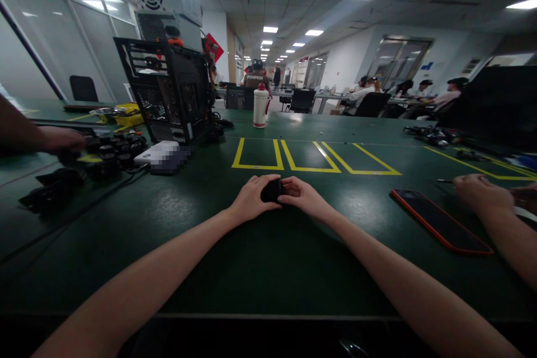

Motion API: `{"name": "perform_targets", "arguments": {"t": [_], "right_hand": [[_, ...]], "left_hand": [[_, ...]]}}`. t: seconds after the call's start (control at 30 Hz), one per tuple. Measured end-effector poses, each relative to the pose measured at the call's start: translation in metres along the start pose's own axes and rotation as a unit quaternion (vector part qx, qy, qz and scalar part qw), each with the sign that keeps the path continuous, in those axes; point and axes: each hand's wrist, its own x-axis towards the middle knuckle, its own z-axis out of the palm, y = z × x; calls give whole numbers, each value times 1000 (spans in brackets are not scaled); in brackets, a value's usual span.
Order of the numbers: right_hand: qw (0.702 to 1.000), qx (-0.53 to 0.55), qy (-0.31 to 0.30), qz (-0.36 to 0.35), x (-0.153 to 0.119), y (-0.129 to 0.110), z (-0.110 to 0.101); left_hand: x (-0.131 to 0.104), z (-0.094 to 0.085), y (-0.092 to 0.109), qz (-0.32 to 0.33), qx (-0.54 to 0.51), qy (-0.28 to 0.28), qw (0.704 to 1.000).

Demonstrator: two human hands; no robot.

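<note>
Just above the green table (268, 268), a small dark object (271, 191) sits between my two hands. It looks black, compact and rounded, but its exact kind is not clear. My left hand (250, 198) curls around its left side, thumb below and fingers over the top. On the other side, my right hand (305, 197) holds the object with thumb and fingertips. Part of it is hidden behind the fingers. Both forearms reach forward from the near edge.
Yellow tape outlines (258, 167) lie beyond my hands, with a white bottle (260, 107) behind. An open black computer case (168, 89) and black parts (111, 154) stand left. To the right lies a phone (438, 221) beside another person's hand (482, 193). Another person's hand (62, 140) is far left.
</note>
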Motion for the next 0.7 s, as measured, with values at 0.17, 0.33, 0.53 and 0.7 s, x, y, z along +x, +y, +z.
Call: {"name": "perform_targets", "arguments": {"t": [0.17,0.33,0.53,0.7], "right_hand": [[998,-16,7,61,6,7,1],[998,-14,59,-3,4,6,8],[1000,-23,4,-7,-5,-5,6],[999,-34,13,7,-2,-1,3]], "left_hand": [[-1,-1,2,-4,1,-6,1000],[-1,-1,2,0,4,-1,1000],[-1,-1,1,5,4,0,1000],[-2,0,1,11,5,2,1000]]}}
